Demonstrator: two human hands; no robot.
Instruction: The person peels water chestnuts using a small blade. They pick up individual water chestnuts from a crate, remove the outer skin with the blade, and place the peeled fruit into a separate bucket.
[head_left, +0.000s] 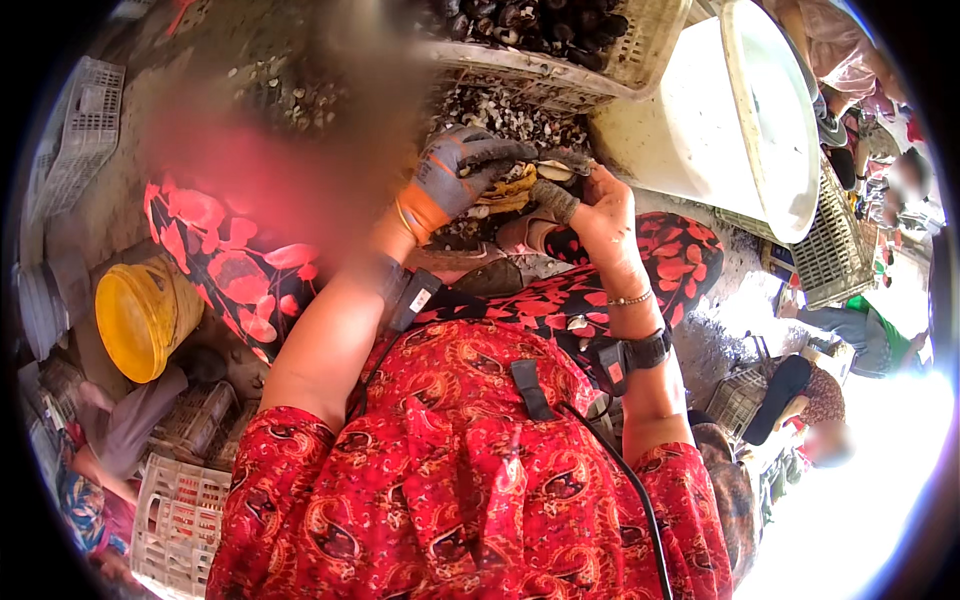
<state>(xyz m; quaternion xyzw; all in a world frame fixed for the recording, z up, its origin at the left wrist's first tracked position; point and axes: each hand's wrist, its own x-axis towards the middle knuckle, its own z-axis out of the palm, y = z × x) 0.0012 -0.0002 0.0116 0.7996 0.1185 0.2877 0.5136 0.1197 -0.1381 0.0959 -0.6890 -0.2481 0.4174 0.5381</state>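
In an orange and grey glove, my left hand (459, 171) is curled, its fingertips touching or close to an opened shell (555, 171) with a pale inside. What lies inside its curled fingers is hidden. My right hand (604, 206), with grey covers on the fingertips, pinches that shell from the other side. Below the gloved fingers is a crumpled yellow material (510, 191), perhaps cloth. Broken shell pieces (506, 116) lie on the ground just beyond both hands. Above them stands a plastic crate (555, 71) holding dark shellfish (525, 22).
A large white tub (675, 105) stands at the upper right, with a plastic crate (832, 232) beyond it. A yellow bucket (146, 322) is at the left. More crates (184, 517) and several people are around. A large blur covers the upper left.
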